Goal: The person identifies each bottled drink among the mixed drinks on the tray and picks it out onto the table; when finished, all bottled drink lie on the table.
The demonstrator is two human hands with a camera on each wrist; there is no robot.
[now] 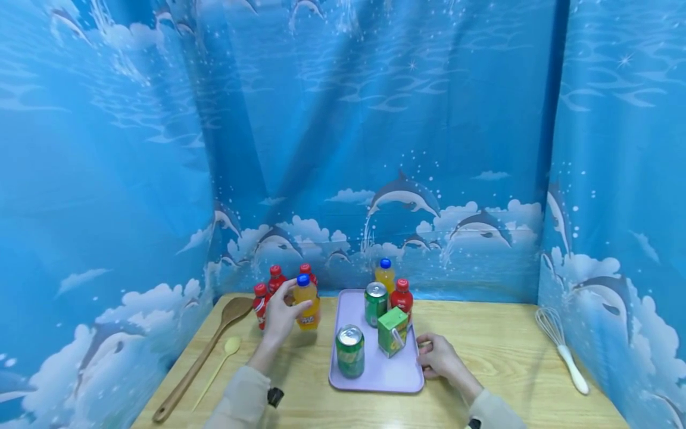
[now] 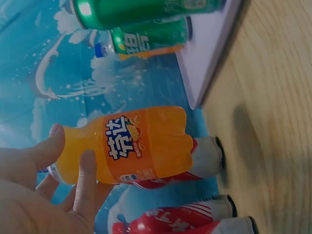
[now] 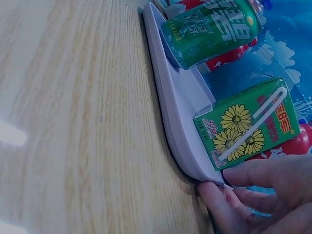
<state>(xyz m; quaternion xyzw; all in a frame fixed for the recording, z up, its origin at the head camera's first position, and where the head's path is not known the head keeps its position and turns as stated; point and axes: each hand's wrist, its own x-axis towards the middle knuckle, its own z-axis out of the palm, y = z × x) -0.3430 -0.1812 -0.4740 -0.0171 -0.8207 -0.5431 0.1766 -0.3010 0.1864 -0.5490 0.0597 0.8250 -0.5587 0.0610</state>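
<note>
The left hand [image 1: 281,314] pinches the orange bottle [image 1: 308,308] near its neck, seemingly lifted off the table [image 1: 482,333] and left of the tray [image 1: 380,381], whose right rim the right hand [image 1: 439,358] pinches. The work looks partly done: 2 cans [image 1: 376,308] and 1 carton [image 1: 389,333] stand on the tray, with 1 red bottle [image 1: 402,296] and another orange bottle [image 1: 384,276] behind, their bases hidden; the held bottle is not yet there, and 3 red bottles [image 1: 260,308] stand outside it.

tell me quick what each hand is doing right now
Left hand: holding an orange drink bottle.
Right hand: gripping the purple tray edge.
</note>
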